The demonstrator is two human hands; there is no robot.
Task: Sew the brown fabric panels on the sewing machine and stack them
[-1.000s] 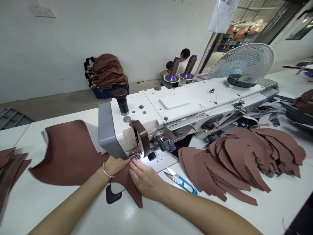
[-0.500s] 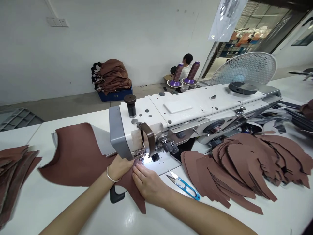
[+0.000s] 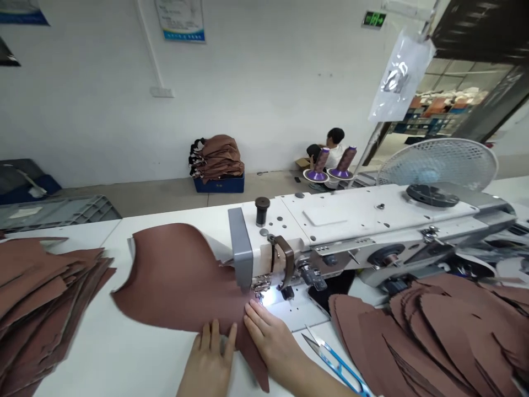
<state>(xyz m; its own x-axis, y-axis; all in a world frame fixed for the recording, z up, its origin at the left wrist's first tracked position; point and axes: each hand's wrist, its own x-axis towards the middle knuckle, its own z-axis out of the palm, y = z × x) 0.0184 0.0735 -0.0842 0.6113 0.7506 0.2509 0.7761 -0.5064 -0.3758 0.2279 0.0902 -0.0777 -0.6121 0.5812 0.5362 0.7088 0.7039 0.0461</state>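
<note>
A large brown leather panel [image 3: 177, 281] lies flat on the white table and runs under the presser foot [image 3: 261, 285] of an industrial sewing machine [image 3: 359, 220]. My left hand [image 3: 209, 358] is at the panel's lower edge, fingers apart and touching the leather. My right hand [image 3: 268, 333] presses the leather just in front of the lit needle area. Thread snips with blue handles [image 3: 334, 361] lie beside my right wrist. Stacks of cut brown leather pieces fan out at the left [image 3: 37, 309] and right [image 3: 438, 336].
Behind the machine stand two purple-based thread cones [image 3: 333, 162] and a wire fan [image 3: 438, 165]. A seated person [image 3: 334, 149] is beyond them. A blue crate [image 3: 219, 184] holds stacked brown pieces by the wall. A grey plastic crate [image 3: 58, 212] sits behind the table's left end.
The view has swung, shifting the machine to the right. The panel has moved left under the presser foot. My left hand has moved from beside the machine head to the panel's lower edge.
</note>
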